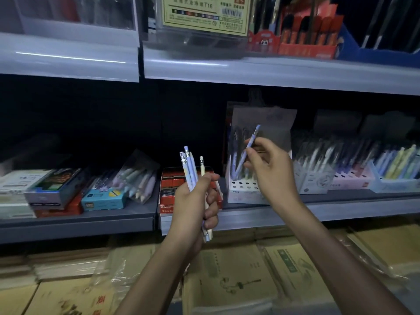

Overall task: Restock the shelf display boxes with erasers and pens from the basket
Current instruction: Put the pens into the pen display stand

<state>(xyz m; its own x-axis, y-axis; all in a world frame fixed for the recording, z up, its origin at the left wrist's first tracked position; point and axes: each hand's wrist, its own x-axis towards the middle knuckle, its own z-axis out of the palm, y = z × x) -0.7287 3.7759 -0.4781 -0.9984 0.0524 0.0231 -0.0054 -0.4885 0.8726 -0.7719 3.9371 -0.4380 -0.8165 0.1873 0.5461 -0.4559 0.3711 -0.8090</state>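
Observation:
My left hand [195,201] grips a bundle of pens [190,169], purple, white and one pale yellow, held upright in front of the red eraser box [167,189]. My right hand [270,169] pinches a single purple pen [249,145], tilted with its lower end down in the white holed pen display box [243,188]. That box stands on the middle shelf and holds a few pens. The basket is out of view.
More pen display boxes [350,176] fill the shelf to the right. Stationery boxes and a bagged pencil pack [138,178] lie at left. The upper shelf edge [272,73] overhangs above. Stacks of brown paper packs [238,280] sit below the shelf lip.

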